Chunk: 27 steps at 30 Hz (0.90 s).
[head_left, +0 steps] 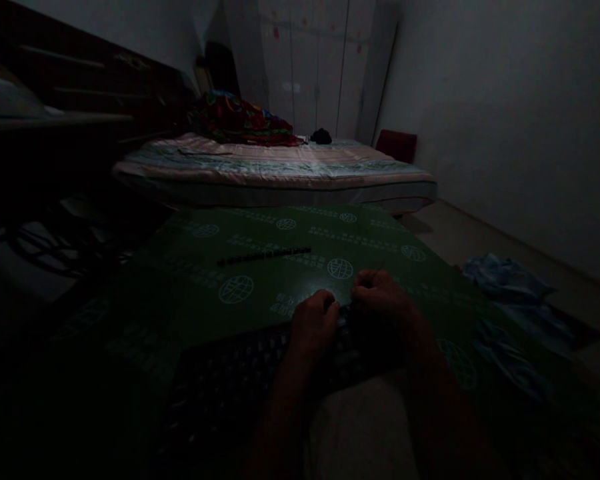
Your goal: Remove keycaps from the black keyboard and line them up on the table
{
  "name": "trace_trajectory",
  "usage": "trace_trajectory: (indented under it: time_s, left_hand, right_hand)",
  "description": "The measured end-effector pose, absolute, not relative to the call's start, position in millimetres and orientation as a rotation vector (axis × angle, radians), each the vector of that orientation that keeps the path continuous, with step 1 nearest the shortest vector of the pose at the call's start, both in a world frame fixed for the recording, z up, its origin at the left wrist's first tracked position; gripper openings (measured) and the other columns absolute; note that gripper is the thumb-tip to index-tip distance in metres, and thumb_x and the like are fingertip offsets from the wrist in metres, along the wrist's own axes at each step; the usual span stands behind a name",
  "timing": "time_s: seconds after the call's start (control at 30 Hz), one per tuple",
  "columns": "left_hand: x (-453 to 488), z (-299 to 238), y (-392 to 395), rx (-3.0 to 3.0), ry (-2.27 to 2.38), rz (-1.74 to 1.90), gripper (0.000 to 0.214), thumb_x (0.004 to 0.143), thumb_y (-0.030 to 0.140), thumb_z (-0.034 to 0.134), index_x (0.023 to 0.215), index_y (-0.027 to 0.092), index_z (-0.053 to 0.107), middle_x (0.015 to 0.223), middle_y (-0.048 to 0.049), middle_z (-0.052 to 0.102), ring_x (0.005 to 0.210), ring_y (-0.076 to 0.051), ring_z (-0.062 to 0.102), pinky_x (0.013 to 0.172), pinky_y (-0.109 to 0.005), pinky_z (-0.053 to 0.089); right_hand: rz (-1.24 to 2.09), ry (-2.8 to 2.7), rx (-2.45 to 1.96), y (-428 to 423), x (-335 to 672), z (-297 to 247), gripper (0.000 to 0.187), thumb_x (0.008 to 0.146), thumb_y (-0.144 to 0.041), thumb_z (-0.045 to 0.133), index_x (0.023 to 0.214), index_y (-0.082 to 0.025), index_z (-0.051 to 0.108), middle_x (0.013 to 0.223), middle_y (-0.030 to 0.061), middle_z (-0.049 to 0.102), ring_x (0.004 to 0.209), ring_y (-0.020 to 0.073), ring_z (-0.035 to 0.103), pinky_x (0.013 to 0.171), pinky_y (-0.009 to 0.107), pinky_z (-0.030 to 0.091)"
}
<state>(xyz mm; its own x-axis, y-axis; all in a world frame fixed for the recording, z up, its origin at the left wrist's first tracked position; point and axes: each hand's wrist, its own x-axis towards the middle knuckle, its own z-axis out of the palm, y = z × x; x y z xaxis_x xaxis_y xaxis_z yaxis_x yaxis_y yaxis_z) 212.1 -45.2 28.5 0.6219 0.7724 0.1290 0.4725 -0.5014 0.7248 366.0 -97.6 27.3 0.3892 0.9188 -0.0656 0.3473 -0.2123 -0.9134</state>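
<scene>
The room is very dim. My left hand [314, 319] and my right hand [379, 293] are both curled shut, side by side, at the far edge of a dark mesh-like piece [230, 380] that lies on a green printed sheet [260, 280]. Both hands seem to pinch that edge; what exactly sits between the fingers is too dark to see. A thin dark stick [264, 255] lies on the green sheet, a short way beyond my left hand.
A low mattress [275, 170] with a striped cover lies beyond the sheet, with a heap of colourful cloth [243, 120] on it. White wardrobe doors [320, 67] stand at the back. Blue cloth [505, 277] lies on the floor at right. Dark furniture fills the left.
</scene>
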Motion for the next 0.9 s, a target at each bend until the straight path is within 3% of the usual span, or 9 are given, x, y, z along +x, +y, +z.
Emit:
trace_trajectory:
  time_s: [0.3, 0.77, 0.9]
  left_hand:
    - [215, 26, -46, 2.228, 0.963, 0.56, 0.014, 0.077, 0.019, 0.046, 0.076, 0.015, 0.06, 0.074, -0.0039, 0.064, 0.071, -0.015, 0.058, 0.062, -0.023, 0.04]
    - [221, 20, -46, 2.357, 0.898, 0.497, 0.017, 0.077, 0.014, 0.046, 0.079, 0.016, 0.062, 0.083, -0.0052, 0.065, 0.078, -0.016, 0.059, 0.068, -0.024, 0.042]
    - [221, 17, -46, 2.408, 0.916, 0.499, 0.018, 0.077, 0.014, 0.047, 0.084, 0.016, 0.063, 0.086, -0.0061, 0.064, 0.083, -0.017, 0.059, 0.074, -0.026, 0.042]
  right_hand:
    - [0.864, -1.041, -1.744, -98, 373, 24, 0.003, 0.062, -0.019, 0.053, 0.061, -0.016, 0.051, 0.047, -0.0037, 0.055, 0.04, 0.0082, 0.052, 0.041, 0.016, 0.04]
    - [0.634, -1.279, -1.888, -92, 359, 33, 0.007, 0.058, -0.015, 0.048, 0.059, -0.015, 0.054, 0.052, -0.0038, 0.05, 0.048, 0.0071, 0.044, 0.044, 0.016, 0.031]
    - [0.708, -1.195, -1.848, -91, 360, 31, 0.007, 0.059, -0.015, 0.047, 0.06, -0.015, 0.053, 0.051, -0.004, 0.049, 0.046, 0.0072, 0.044, 0.043, 0.017, 0.032]
